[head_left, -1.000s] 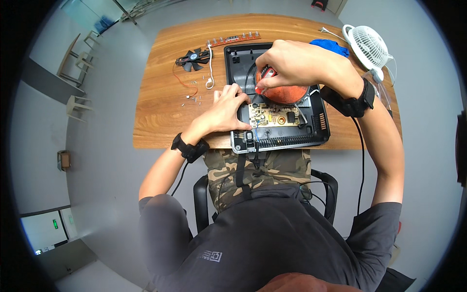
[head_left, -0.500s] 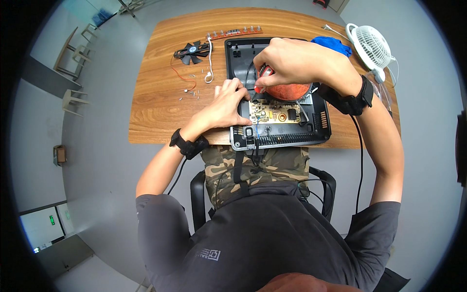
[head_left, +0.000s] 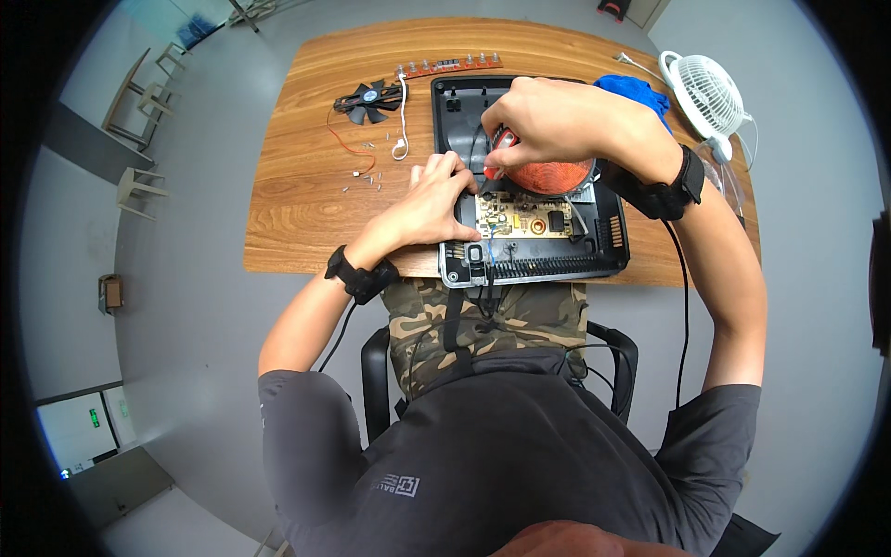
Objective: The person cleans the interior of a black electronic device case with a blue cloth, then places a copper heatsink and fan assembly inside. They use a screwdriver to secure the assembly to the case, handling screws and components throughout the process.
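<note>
Your right hand (head_left: pixel 549 116) is closed around a red-and-black hand tool (head_left: pixel 504 139), directed downward at the left side of the copper-red coil (head_left: pixel 555 176); whether its tip touches anything cannot be told. Your left hand (head_left: pixel 430 200) is partly open, thumb and fingers spread apart, resting at the left edge of the black induction cooker base (head_left: pixel 457 130). The thumb lies beside the lower left corner of the tan circuit board (head_left: pixel 520 221), and the fingertips sit near its upper left corner. Whether the left fingers pinch anything cannot be told.

The base lies open and flat on the wooden table (head_left: pixel 306 209), in front of you at the near edge. The coil sits in its upper right part, partly beneath your right hand; the board lies below the coil.

Left of the base you have a black-bladed cooling fan (head_left: pixel 369 102) with a red lead, a white cable (head_left: pixel 403 116) and scattered small screws (head_left: pixel 371 177). Beyond these lies a narrow orange-red button board (head_left: pixel 464 63). To the right are a blue cloth (head_left: pixel 633 90) and a white desk fan (head_left: pixel 709 93).
</note>
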Demonstrator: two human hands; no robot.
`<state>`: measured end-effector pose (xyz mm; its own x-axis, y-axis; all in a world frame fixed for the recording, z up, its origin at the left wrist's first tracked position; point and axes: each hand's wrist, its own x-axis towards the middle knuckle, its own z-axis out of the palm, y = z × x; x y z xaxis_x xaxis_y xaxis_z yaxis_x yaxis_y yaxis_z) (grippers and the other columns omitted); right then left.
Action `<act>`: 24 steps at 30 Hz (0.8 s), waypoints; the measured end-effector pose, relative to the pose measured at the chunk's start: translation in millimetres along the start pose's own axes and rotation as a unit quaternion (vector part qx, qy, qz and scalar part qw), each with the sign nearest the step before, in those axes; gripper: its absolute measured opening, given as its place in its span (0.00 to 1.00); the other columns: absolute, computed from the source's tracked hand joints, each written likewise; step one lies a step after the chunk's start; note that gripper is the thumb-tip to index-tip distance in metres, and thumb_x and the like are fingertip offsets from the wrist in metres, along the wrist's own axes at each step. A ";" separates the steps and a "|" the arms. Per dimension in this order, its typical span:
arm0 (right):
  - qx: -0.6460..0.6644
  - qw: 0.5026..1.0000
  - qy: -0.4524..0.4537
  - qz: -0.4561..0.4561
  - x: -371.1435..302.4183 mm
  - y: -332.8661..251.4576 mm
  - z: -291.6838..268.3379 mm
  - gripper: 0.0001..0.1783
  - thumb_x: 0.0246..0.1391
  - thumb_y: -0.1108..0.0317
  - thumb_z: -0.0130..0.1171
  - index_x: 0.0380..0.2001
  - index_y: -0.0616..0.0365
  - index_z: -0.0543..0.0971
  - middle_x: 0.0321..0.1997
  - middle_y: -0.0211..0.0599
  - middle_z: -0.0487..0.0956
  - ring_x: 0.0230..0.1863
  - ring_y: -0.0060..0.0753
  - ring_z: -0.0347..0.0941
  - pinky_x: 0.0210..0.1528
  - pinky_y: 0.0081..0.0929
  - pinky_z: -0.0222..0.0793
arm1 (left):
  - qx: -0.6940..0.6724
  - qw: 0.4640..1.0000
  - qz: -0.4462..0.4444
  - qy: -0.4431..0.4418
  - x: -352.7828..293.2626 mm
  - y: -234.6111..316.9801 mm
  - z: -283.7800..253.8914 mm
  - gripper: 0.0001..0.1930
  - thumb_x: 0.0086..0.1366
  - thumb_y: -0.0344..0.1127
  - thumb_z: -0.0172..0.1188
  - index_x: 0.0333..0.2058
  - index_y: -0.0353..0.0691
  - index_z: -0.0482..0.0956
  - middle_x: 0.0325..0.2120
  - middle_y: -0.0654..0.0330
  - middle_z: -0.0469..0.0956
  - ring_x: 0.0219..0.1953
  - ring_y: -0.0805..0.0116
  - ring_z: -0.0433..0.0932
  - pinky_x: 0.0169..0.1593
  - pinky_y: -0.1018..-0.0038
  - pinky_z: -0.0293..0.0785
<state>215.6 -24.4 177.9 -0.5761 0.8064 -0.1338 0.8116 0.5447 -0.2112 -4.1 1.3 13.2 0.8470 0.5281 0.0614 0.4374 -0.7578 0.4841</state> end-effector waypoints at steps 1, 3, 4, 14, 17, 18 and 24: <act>0.001 1.000 -0.002 0.003 0.4 -0.7 -0.4 0.22 0.56 0.52 0.66 0.37 0.65 0.84 0.30 0.53 0.83 0.36 0.55 0.82 0.41 0.43 0.78 | 0.000 1.000 0.001 0.000 -0.2 0.5 -0.7 0.34 0.42 0.50 0.81 0.46 0.42 0.78 0.48 0.55 0.65 0.57 0.52 0.62 0.57 0.59 0.61; 0.006 1.000 -0.006 0.011 2.6 -1.1 0.1 0.23 0.56 0.52 0.66 0.37 0.66 0.84 0.30 0.53 0.84 0.37 0.55 0.82 0.41 0.43 0.78 | -0.001 1.000 0.002 -0.001 0.0 0.3 -0.7 0.34 0.42 0.50 0.81 0.46 0.41 0.78 0.48 0.55 0.65 0.57 0.52 0.62 0.57 0.59 0.61; 0.002 1.000 -0.011 0.017 3.5 -2.4 0.1 0.23 0.56 0.52 0.66 0.36 0.66 0.84 0.30 0.54 0.84 0.37 0.56 0.82 0.41 0.43 0.78 | 0.000 1.000 0.000 -0.002 0.0 0.4 -0.4 0.34 0.42 0.50 0.81 0.46 0.41 0.78 0.48 0.54 0.65 0.57 0.51 0.62 0.57 0.58 0.61; -0.020 0.996 -0.034 0.084 20.7 -25.2 6.3 0.26 0.56 0.52 0.64 0.26 0.73 0.82 0.28 0.63 0.82 0.35 0.63 0.82 0.40 0.45 0.80 | 0.013 1.000 0.008 0.009 1.0 -1.4 2.7 0.34 0.43 0.53 0.81 0.45 0.40 0.78 0.51 0.52 0.66 0.58 0.50 0.62 0.58 0.57 0.59; 0.000 0.990 -0.074 0.116 25.9 -22.7 1.8 0.24 0.54 0.54 0.66 0.34 0.72 0.81 0.31 0.61 0.83 0.38 0.62 0.82 0.42 0.47 0.79 | 0.014 1.000 0.016 0.018 -0.8 -2.8 3.2 0.34 0.43 0.53 0.81 0.45 0.40 0.79 0.48 0.53 0.66 0.57 0.52 0.63 0.57 0.58 0.59; -0.004 0.994 -0.062 0.087 23.6 -17.8 2.8 0.23 0.53 0.56 0.68 0.36 0.72 0.80 0.32 0.60 0.83 0.39 0.62 0.82 0.42 0.48 0.79 | 0.012 1.000 0.017 0.016 0.2 -2.8 1.6 0.34 0.43 0.53 0.81 0.45 0.41 0.79 0.48 0.53 0.67 0.57 0.52 0.63 0.57 0.58 0.59; -0.044 0.998 -0.035 -0.003 12.4 -13.4 5.3 0.22 0.50 0.63 0.72 0.41 0.69 0.78 0.30 0.54 0.82 0.37 0.60 0.82 0.40 0.45 0.78 | 0.008 1.000 -0.012 -0.023 3.7 1.3 -1.1 0.34 0.43 0.52 0.81 0.45 0.40 0.78 0.50 0.55 0.67 0.58 0.52 0.62 0.60 0.59 0.58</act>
<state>197.1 -22.9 173.9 -0.5832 0.7873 -0.2000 0.8122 0.5696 -0.1259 -0.7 2.7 15.0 0.8495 0.5276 0.0099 0.4614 -0.7517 0.4713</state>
